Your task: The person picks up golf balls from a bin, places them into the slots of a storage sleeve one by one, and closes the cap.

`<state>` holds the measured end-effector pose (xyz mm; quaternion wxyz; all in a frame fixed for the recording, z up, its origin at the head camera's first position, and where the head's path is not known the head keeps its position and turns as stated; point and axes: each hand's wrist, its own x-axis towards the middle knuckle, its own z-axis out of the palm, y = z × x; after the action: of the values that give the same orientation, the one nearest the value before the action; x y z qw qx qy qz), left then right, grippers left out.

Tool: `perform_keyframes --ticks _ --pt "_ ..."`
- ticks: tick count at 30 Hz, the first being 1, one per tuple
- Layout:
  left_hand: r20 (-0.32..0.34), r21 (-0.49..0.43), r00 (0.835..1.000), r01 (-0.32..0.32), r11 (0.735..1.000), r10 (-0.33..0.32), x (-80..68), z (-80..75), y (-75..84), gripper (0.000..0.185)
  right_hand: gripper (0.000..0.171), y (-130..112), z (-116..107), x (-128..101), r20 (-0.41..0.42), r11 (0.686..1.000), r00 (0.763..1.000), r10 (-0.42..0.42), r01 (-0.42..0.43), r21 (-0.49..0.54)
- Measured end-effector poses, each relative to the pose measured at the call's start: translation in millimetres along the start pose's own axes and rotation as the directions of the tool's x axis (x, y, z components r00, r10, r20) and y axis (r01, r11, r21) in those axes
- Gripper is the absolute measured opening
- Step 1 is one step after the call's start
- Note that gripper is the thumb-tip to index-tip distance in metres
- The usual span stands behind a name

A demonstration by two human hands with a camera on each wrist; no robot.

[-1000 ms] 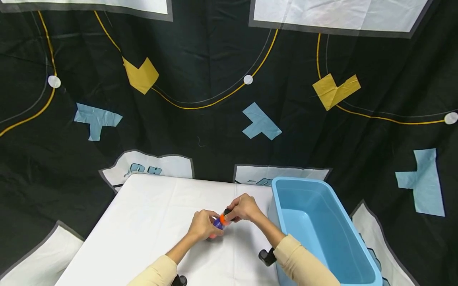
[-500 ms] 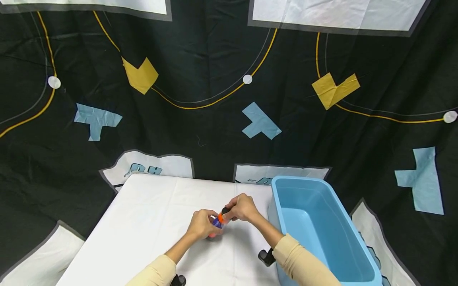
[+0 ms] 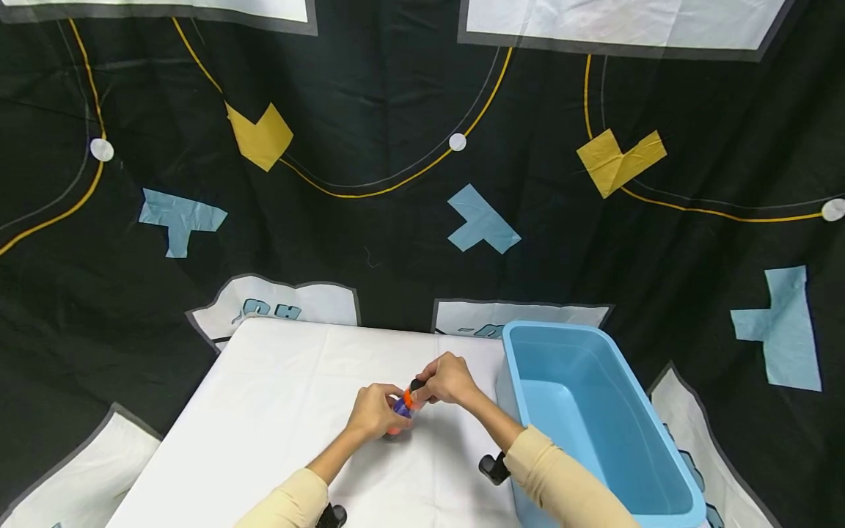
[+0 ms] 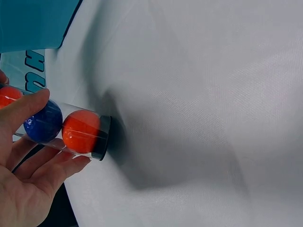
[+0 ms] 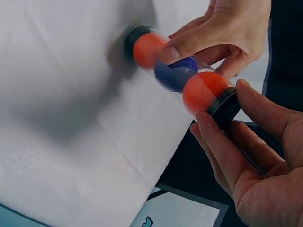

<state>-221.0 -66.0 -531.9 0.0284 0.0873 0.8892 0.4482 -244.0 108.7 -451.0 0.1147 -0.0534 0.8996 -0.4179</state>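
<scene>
A clear tube [image 3: 403, 405] holding orange and blue balls, with a black cap at each end, is held tilted above the white table. My left hand [image 3: 372, 412] grips the tube around its middle; in the left wrist view its thumb lies by the blue ball [image 4: 43, 125]. The lower cap [image 4: 102, 138] points toward the table, and I cannot tell whether it touches. At the raised end, my right hand [image 5: 258, 165] pinches the upper black cap [image 5: 226, 109] beside an orange ball [image 5: 202, 92]. Fingers partly hide the tube in the head view.
A light blue plastic tub [image 3: 515, 411] stands at the table's right side, close to the right forearm. White cloth covers the table [image 3: 277, 411]. Behind it hangs a black cloth [image 3: 370, 249] with yellow and blue tape marks.
The right hand and the upper cap have shifted very slightly left. The left hand keeps its grip on the tube, and the tub stays put.
</scene>
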Motion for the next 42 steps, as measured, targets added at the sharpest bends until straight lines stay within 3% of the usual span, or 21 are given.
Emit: perform_keyframes --ticks 8,14,18,20,24,31,37,42 --pt "0.008 0.003 1.000 0.001 1.000 -0.001 0.5 -0.7 -1.9 0.040 0.026 0 3 -3 -0.022 1.000 1.000 -0.014 0.013 -0.028" --pt "-0.011 0.028 1.000 -0.017 0.999 0.017 1.8 2.2 -1.5 0.040 0.029 8 -1 -1 0.021 0.998 0.998 -0.051 0.052 -0.024" --pt "-0.032 0.067 0.999 -0.039 0.997 0.041 4.0 5.8 0.9 0.041 0.035 10 -14 -1 0.079 0.999 0.997 -0.007 0.009 -0.033" --pt "-0.042 0.082 0.999 -0.021 0.996 0.024 5.1 7.1 2.9 0.041 0.038 9 -23 -2 0.088 0.998 0.996 0.034 -0.029 -0.054" --pt "-0.088 0.091 0.996 0.037 0.995 -0.029 9.5 8.2 7.6 0.043 0.040 7 -44 -7 0.072 0.992 0.993 0.093 -0.085 -0.098" --pt "-0.179 0.068 0.982 0.074 0.995 -0.061 26.2 14.0 15.5 0.041 0.031 5 -75 -15 0.073 0.982 0.986 0.152 -0.143 -0.121" --pt "-0.264 0.021 0.961 0.097 0.995 -0.088 28.4 22.2 14.3 0.041 0.027 4 -83 -20 0.088 0.982 0.984 0.155 -0.143 -0.122" --pt "-0.278 0.014 0.958 0.079 0.997 -0.072 26.9 25.7 7.4 0.043 0.025 5 -83 -21 0.070 0.986 0.988 0.137 -0.129 -0.106"
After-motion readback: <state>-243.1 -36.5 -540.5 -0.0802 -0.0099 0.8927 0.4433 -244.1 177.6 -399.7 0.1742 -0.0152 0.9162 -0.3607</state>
